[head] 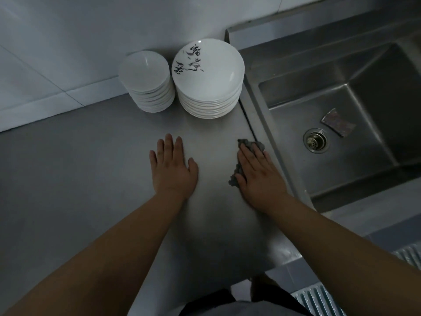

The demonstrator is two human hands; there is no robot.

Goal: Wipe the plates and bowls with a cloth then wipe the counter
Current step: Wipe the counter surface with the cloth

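Flat-fingered grip: right hand (257,176) presses the cloth (247,142) onto the counter (91,179), its length running toward the plates (208,74).

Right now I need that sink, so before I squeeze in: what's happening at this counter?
A person is cleaning up. The right hand presses a grey cloth flat on the steel counter beside the sink, fingers straight. The left hand rests open on the counter next to it. Stacks of bowls and plates stand at the back by the wall, touched by neither hand. A small pad lies in the sink near the drain.
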